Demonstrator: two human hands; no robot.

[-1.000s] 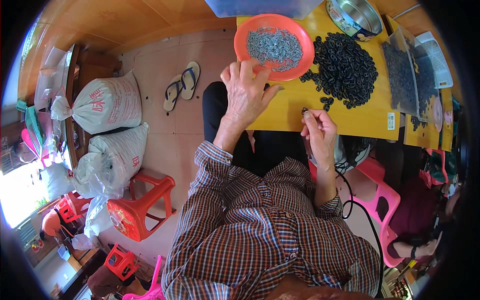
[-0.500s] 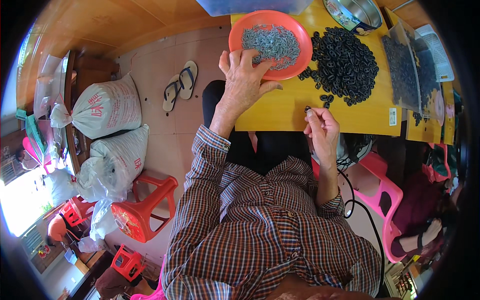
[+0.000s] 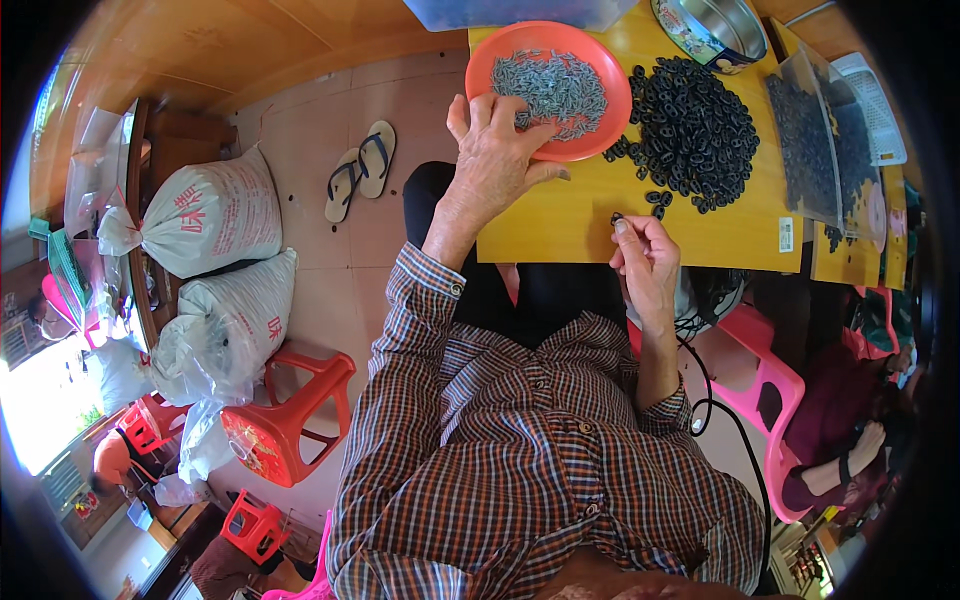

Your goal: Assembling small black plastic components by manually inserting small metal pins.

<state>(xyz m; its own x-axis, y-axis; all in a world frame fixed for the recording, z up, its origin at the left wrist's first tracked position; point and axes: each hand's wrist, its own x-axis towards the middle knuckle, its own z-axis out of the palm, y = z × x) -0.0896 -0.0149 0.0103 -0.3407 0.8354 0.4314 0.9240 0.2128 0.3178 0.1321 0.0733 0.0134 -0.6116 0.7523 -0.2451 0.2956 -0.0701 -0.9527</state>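
Note:
My left hand reaches over the near left rim of a round orange-red plate, with its fingers apart. Its fingertips are at the edge of a heap of small grey screw-like pieces in that plate. Nothing shows between those fingers. At the table's near edge, my right hand pinches a small black plastic piece between thumb and fingers. Most of this piece is hidden by the fingers. To the right of the plate, black oval plastic pieces with holes lie in a large pile, a few of them loose at its near side.
A yellow table carries all this. A round tin and a clear bin of black pieces stand at the back right; a bluish tub is behind the plate. Left are sandals, white sacks and a red stool.
The table and plate sit slightly further right in the picture. My left hand's fingers have shifted a little over the plate's near edge. My right hand keeps its pinch on the black piece.

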